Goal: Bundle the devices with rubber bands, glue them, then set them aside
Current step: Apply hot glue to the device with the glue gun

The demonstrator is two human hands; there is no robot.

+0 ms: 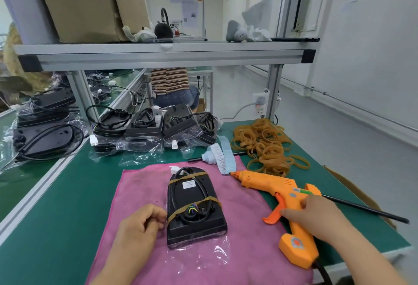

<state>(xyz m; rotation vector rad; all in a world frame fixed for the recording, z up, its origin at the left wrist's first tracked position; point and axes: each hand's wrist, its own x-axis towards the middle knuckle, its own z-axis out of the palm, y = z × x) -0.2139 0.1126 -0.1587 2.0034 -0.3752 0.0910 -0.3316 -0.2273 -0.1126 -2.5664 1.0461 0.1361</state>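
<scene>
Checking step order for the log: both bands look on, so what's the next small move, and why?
Probably close the right hand round the glue gun and lift its nozzle to the device. Two rubber bands already wrap it, the left hand is at its edge, and the gun lies flat under the right hand.

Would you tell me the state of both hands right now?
Left hand: curled beside the device; grip cannot be told.
Right hand: gripping the glue gun.

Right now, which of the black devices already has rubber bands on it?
The device lying on the pink cloth, at the left hand: two tan bands cross it. The ones piled at the back show none that I can see.
</scene>
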